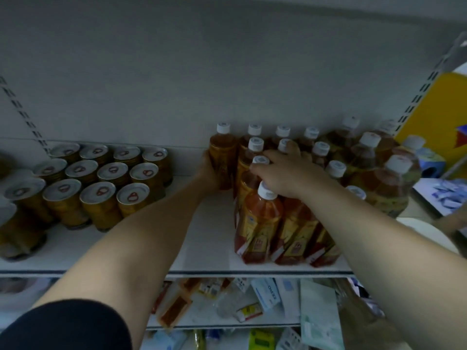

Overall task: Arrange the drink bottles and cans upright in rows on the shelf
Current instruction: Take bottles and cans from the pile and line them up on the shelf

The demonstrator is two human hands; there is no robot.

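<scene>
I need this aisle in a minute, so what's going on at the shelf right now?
A person is stocking drinks on the shelf. Their left hand holds an amber bottle upright at the back left corner of the bottle rows. Their right hand lies across the caps of the neighbouring bottles. The cans stand upright in rows on the left.

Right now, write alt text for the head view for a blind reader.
The left grip holds an upright amber bottle at the left end of the bottle rows on a shelf, while the right grip rests on their white caps. Rows of gold cans stand further left.
</scene>
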